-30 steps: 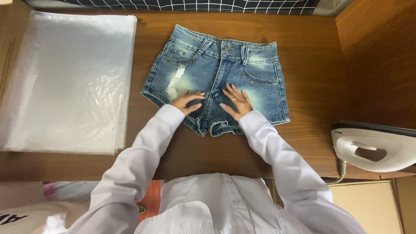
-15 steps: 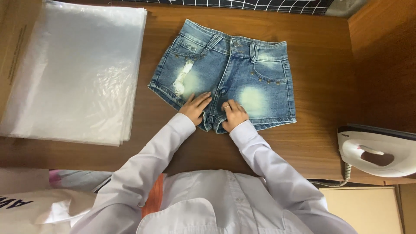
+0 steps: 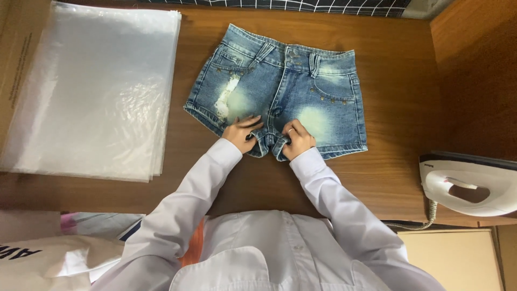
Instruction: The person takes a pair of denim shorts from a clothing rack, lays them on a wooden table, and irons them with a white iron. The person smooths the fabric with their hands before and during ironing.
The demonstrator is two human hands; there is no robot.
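Dark brown wood forms the tabletop (image 3: pixel 398 86), where a pair of faded blue denim shorts with a frayed pale patch on one leg (image 3: pixel 280 89) lies flat at the centre, waistband away from the person, with a thick stack of clear plastic bags (image 3: pixel 91 91) well apart to one side and a white clothes iron (image 3: pixel 468 183) resting at the opposite edge. Both white-sleeved arms reach to the crotch of the shorts: the left hand (image 3: pixel 241 134) has its fingers curled and pinching the hem of one leg opening, while the right hand (image 3: pixel 295 141), a ring on one finger, is closed on the neighbouring hem just beside it.
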